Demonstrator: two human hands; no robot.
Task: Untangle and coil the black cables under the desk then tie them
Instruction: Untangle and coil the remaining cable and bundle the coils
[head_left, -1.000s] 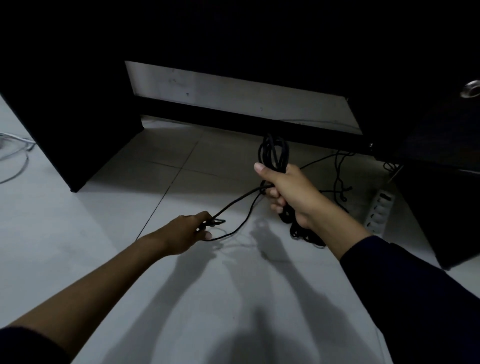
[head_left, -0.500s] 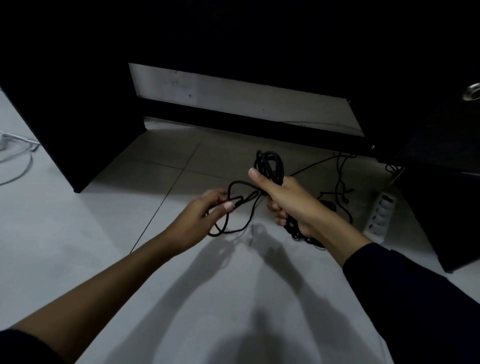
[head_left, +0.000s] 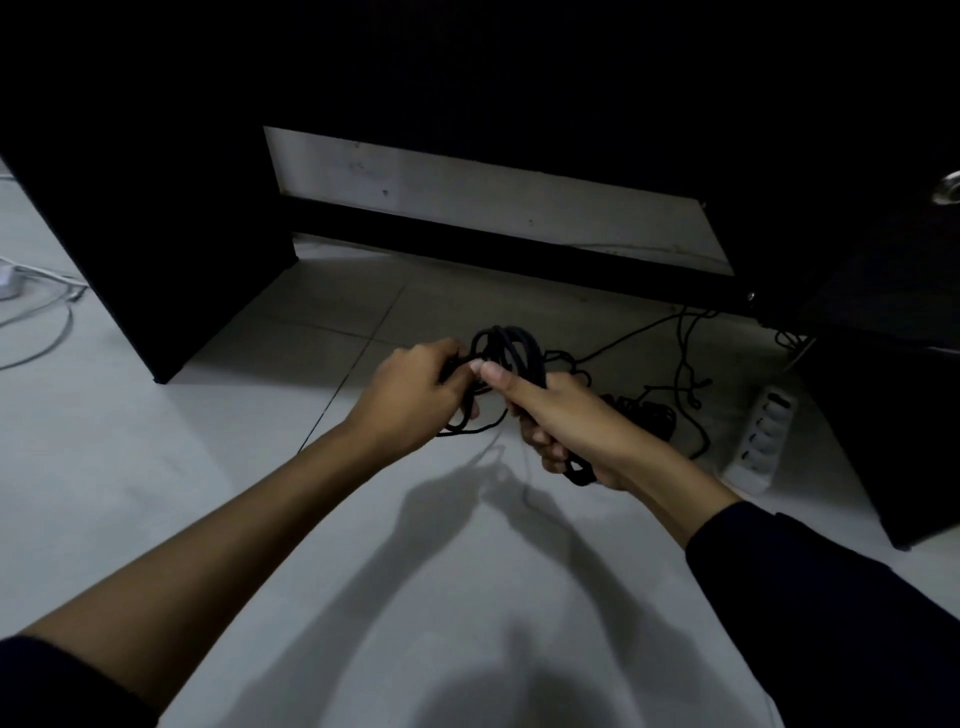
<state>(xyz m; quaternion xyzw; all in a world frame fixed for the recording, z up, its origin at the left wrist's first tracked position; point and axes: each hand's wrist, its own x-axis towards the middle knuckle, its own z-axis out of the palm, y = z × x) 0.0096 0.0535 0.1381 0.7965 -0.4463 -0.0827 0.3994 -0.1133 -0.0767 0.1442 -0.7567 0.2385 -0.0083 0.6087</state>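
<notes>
Gripping the coiled black cable (head_left: 511, 348), right hand (head_left: 566, 421) clamped, left hand (head_left: 415, 400) pinching its loop.

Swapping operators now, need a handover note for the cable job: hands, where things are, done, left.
Right hand: grips the coiled black cable bundle, loops sticking up above the fist.
Left hand: holds a loose cable strand right against the bundle.
More black cable lies loose on the tiled floor under the desk, near the white power strip.
Done: part of the cable coiled.
Left: coil the floor cable, tie the bundle; no tie visible.
</notes>
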